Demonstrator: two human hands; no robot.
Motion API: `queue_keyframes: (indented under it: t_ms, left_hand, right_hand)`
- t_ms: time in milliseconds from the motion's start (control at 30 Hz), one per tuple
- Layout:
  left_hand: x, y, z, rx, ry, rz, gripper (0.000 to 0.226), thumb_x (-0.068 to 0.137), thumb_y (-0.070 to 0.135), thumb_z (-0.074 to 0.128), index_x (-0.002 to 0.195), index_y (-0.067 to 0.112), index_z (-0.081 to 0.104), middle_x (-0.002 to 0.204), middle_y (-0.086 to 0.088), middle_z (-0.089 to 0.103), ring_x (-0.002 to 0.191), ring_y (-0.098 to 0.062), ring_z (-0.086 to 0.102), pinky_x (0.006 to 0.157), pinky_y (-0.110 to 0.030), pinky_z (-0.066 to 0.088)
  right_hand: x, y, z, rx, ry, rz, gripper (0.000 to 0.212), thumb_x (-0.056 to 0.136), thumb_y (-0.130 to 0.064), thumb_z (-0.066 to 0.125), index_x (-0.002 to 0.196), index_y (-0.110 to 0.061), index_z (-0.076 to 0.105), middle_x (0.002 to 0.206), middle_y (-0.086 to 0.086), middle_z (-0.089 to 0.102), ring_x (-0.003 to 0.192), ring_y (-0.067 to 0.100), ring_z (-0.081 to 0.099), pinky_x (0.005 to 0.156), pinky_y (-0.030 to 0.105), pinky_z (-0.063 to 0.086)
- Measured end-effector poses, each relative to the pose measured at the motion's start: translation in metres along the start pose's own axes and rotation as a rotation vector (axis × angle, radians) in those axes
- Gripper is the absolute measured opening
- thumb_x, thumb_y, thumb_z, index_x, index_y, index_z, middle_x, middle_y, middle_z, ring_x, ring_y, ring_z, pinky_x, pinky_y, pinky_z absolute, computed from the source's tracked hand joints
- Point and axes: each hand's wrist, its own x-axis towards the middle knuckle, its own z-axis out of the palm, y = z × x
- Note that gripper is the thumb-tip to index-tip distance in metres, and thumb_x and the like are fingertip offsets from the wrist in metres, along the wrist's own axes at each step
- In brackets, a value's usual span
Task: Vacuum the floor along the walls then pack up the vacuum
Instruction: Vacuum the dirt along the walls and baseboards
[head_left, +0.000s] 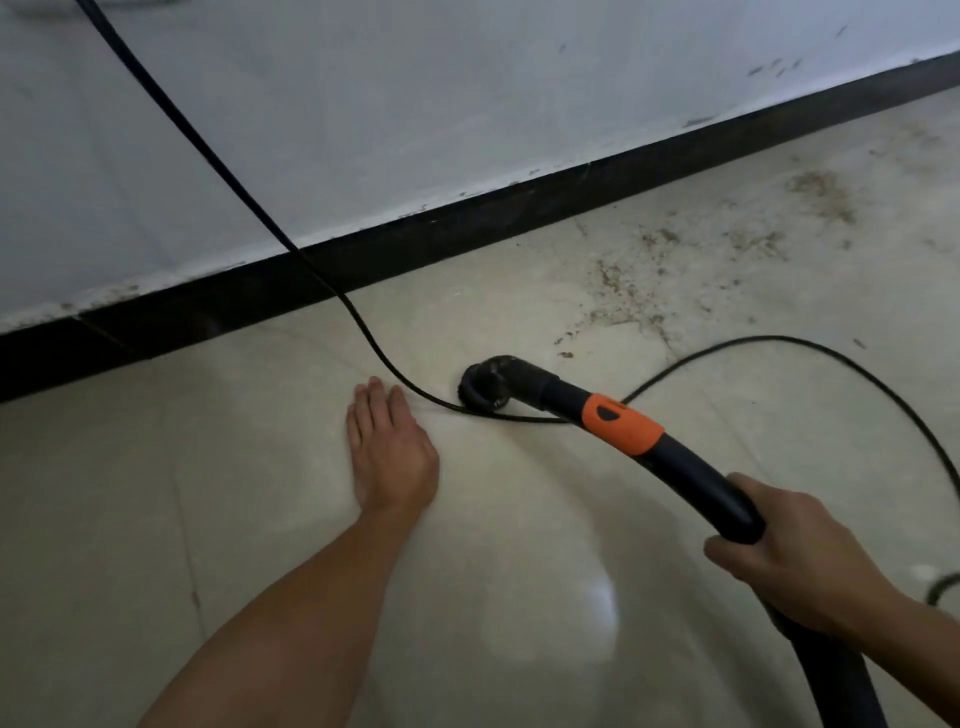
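A black vacuum wand (680, 467) with an orange collar (621, 423) curves down to a small round nozzle (480, 387) that sits on the pale tiled floor (260, 493). My right hand (795, 556) grips the wand's black handle end at the lower right. My left hand (387, 452) lies flat on the floor, fingers straight, just left of the nozzle and touching the black power cord (363, 332). The cord runs down from the upper left, passes under the nozzle and loops off to the right.
A white wall (415, 104) with a dark skirting board (467, 234) runs diagonally across the top. Brown dirt patches (649, 280) lie on the tiles to the right of the nozzle. The black hose (841, 675) leaves at the bottom right.
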Motion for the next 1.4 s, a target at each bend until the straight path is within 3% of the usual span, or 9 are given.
queue_keyframes:
  t_ms: [200,367,700,933,1167,1400]
  left_hand:
    - [0.0,0.003,-0.003,0.01,-0.041,-0.027,0.049,0.09,0.006,0.046,0.137,-0.006,0.042,0.149,-0.026,0.033,0.141,-0.04,0.024,0.117,-0.048,0.015]
    - [-0.002,0.033,0.001,-0.053,-0.058,-0.165,0.048,0.093,0.015,0.046,0.136,-0.007,0.041,0.15,-0.027,0.03,0.141,-0.041,0.021,0.117,-0.048,0.011]
    - [-0.004,0.04,0.017,0.039,0.008,-0.168,0.053,0.092,0.025,0.037,0.133,-0.008,0.043,0.146,-0.029,0.034,0.138,-0.043,0.027,0.115,-0.052,0.018]
    - [-0.005,0.041,0.016,0.08,-0.007,-0.175,0.056,0.092,0.027,0.033,0.134,-0.008,0.044,0.147,-0.029,0.034,0.138,-0.044,0.027,0.115,-0.053,0.019]
    - [-0.004,0.043,0.013,0.108,-0.038,-0.173,0.058,0.092,0.027,0.031,0.139,-0.007,0.04,0.147,-0.03,0.034,0.139,-0.043,0.027,0.116,-0.052,0.019]
    - [-0.004,0.042,0.013,0.118,-0.051,-0.174,0.058,0.093,0.027,0.03,0.14,-0.007,0.04,0.147,-0.03,0.035,0.139,-0.043,0.027,0.116,-0.052,0.018]
  right_hand:
    - [-0.052,0.058,0.001,-0.009,0.09,0.172,0.026,0.067,-0.032,0.077,0.074,-0.026,0.053,0.052,0.0,0.061,0.048,0.013,0.058,0.05,0.036,0.048]
    - [-0.049,0.077,0.002,0.189,0.224,0.33,0.019,0.069,-0.022,0.077,0.074,-0.02,0.058,0.05,-0.008,0.065,0.052,0.019,0.064,0.057,0.039,0.054]
    - [0.001,0.021,0.035,0.235,0.219,0.222,0.025,0.07,-0.027,0.074,0.073,-0.022,0.05,0.051,-0.002,0.058,0.046,0.015,0.056,0.043,0.026,0.034]
    - [0.048,0.009,0.016,0.318,0.282,0.309,0.022,0.075,-0.026,0.071,0.08,-0.023,0.05,0.061,0.001,0.064,0.055,0.018,0.058,0.048,0.025,0.035]
    - [0.115,-0.016,-0.005,0.41,0.244,0.222,0.019,0.074,-0.025,0.071,0.085,-0.024,0.056,0.063,0.001,0.067,0.06,0.021,0.066,0.064,0.039,0.056]
    - [0.15,-0.037,-0.014,0.442,0.214,0.148,0.023,0.073,-0.025,0.072,0.09,-0.02,0.058,0.066,0.005,0.068,0.063,0.025,0.066,0.063,0.04,0.057]
